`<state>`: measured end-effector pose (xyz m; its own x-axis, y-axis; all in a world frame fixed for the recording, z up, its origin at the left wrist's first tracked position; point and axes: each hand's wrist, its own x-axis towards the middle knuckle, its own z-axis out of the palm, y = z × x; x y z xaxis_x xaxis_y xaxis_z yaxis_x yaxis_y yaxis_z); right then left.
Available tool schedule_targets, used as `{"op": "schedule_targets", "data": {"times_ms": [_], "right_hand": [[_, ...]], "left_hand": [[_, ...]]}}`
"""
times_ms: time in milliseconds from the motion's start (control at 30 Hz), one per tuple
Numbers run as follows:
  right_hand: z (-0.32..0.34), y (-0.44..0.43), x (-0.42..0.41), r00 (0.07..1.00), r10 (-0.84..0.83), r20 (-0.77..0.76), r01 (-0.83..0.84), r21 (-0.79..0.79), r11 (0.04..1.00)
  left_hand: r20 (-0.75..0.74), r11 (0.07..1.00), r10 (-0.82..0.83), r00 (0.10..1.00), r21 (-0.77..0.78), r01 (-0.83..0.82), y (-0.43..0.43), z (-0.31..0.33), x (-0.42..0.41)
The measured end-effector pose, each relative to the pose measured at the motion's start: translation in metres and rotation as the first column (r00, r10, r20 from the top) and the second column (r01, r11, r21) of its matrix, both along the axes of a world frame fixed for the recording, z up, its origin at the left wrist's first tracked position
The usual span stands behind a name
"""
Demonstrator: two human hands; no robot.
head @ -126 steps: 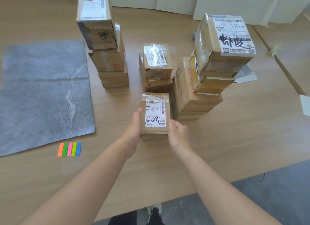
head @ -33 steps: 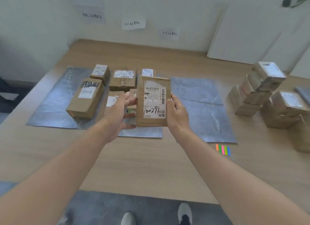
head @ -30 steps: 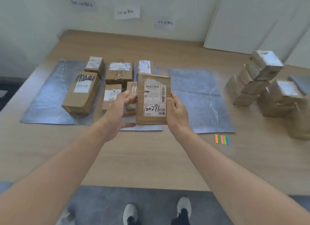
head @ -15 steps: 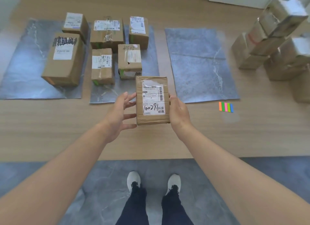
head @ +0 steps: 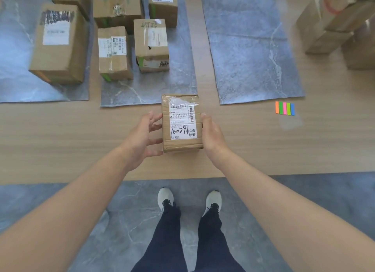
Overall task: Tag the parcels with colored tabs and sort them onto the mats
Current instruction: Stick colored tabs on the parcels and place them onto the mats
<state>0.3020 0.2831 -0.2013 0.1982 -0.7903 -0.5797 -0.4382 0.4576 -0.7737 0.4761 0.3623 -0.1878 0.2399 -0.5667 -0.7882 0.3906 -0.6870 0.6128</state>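
A small brown parcel (head: 181, 121) with a white label and handwritten numbers sits between my two hands, low over the wooden table (head: 60, 134), just in front of the middle grey mat (head: 146, 89). My right hand (head: 213, 136) grips its right side, thumb on the top edge. My left hand (head: 140, 138) has its fingers spread and fairly straight, their tips at the parcel's left side. A strip of coloured tabs (head: 284, 108) lies on the table to the right. I cannot tell whether the parcel touches the table.
Several tagged parcels stand on the middle mat and the left mat (head: 12, 69), among them a large box (head: 58, 42). The right mat (head: 251, 48) is bare. A stack of untagged parcels (head: 328, 24) stands at the far right. The table's front edge runs below my hands.
I have carried the parcel from the stack over to the mats and lowered it toward the table in front of the middle mat. My view has tipped downward.
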Motion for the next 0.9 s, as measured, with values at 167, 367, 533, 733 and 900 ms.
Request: {"op": "schedule_targets", "data": {"times_ms": [167,367,533,733,900], "right_hand": [[-0.008,-0.006,0.004,0.999,0.005,-0.032,-0.006,-0.022,1.0],[-0.002,-0.016,0.006,0.994,0.008,-0.107,-0.013,-0.048,0.999],[0.018,-0.033,0.0,0.997,-0.073,-0.025,0.071,-0.091,0.993],[0.031,-0.061,-0.039,0.982,-0.181,0.043,0.185,-0.119,0.975],[0.025,-0.092,-0.096,0.978,-0.202,0.056,0.208,-0.147,0.967]], "left_hand": [[0.033,1.0,-0.017,0.999,0.013,0.017,-0.005,-0.004,0.003],[0.241,0.999,0.011,0.97,-0.049,0.001,-0.029,0.013,-0.006],[0.315,0.978,0.0,0.949,-0.198,0.066,-0.066,0.037,-0.022],[0.255,0.971,-0.102,0.962,-0.184,0.152,-0.105,0.052,-0.071],[0.229,0.951,-0.198,0.953,-0.189,0.243,-0.14,0.048,-0.131]]}}
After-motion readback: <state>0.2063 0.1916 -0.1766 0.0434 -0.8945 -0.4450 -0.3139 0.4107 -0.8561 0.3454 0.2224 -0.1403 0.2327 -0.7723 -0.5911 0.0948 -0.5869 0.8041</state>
